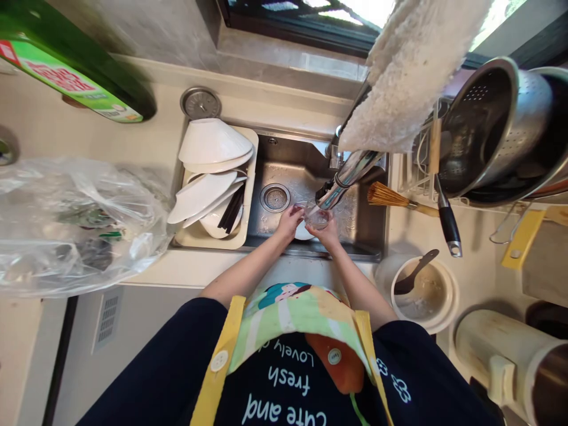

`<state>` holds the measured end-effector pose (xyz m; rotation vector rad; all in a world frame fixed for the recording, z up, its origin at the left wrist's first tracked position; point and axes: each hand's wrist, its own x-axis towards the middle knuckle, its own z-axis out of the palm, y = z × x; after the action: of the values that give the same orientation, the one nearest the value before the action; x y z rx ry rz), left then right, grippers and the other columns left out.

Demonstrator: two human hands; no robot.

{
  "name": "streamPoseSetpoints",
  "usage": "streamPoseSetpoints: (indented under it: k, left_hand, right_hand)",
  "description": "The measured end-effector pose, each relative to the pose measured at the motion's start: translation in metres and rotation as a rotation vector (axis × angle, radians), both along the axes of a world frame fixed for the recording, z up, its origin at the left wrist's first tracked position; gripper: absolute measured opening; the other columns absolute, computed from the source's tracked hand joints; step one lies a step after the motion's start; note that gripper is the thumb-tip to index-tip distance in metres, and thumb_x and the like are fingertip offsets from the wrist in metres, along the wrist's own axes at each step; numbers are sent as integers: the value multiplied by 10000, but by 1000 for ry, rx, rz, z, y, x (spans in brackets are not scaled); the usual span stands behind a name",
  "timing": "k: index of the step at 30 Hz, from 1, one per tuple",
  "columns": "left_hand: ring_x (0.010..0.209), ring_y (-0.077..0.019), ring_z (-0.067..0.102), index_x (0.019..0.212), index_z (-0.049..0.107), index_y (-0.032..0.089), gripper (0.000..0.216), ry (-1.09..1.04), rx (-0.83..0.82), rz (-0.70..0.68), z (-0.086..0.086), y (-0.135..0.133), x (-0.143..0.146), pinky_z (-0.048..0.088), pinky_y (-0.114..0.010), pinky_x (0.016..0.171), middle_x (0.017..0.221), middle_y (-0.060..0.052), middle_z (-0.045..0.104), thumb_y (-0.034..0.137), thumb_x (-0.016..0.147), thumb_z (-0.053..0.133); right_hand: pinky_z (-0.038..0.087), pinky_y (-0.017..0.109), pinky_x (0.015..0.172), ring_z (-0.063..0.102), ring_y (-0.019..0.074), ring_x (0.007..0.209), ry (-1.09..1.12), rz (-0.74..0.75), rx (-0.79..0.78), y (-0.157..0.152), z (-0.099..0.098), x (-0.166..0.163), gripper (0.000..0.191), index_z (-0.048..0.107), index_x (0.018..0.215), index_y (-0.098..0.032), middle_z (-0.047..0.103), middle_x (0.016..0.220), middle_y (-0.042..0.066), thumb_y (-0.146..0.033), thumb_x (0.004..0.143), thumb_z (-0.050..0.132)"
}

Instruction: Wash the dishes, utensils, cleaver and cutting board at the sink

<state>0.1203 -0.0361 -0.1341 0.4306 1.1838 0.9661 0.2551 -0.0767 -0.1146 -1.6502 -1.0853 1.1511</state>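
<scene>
A small clear glass bowl (316, 219) is under the end of the faucet (344, 180), over the sink. My right hand (327, 233) is wrapped around its right side. On the other side my left hand (290, 222) is closed, its fingertips at the bowl's left edge. A white dish (303, 232) shows below and between my hands, partly hidden by them; I cannot tell whether either hand touches it. Beneath lies the steel sink (284, 165) with its round drain (275, 197) to the left.
A cream tray (251, 177) across the sink's left side carries white bowls, plates and dark chopsticks (232, 207). Left of it are a plastic bag (89, 231) and a green bottle (80, 71). Rightward are a brush (390, 195), a pot with a spatula (448, 302) and a colander (488, 118). A white cloth (408, 77) hangs above the faucet.
</scene>
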Motion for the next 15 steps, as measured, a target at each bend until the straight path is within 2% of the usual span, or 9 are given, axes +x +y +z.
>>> streamPoseSetpoints:
  k: [5,9,12,15]
  left_hand:
    - [804,-129,588,861,618,161,195,263,363,-292,21,10,-16,478,-240,751,859,-19,639,211,680,672]
    - [770,-122,570,899,572,168,261,264,459,-450,35,20,-9,457,-208,639,905,-22,620,255,683,691]
    - [687,-114,544,877,541,179,286,182,399,-438,40,24,5,418,-202,592,776,8,589,304,690,718]
    - [664,-123,535,807,535,188,219,157,275,-285,42,24,15,417,-217,631,662,26,540,329,746,691]
  right_hand:
    - [475,477,955,640,248,996,149,81,-82,-1,6,12,747,512,1092,-206,668,1066,78,-390,454,856]
    - [499,457,934,668,243,964,401,80,-142,1,10,24,661,547,1081,-205,694,1045,74,-429,529,832]
    - [489,458,958,669,243,970,489,52,-154,4,14,32,627,578,1060,-206,708,1034,65,-455,541,826]
    - [487,467,960,668,246,967,468,59,-154,7,19,31,627,580,1033,-203,709,1024,64,-454,520,839]
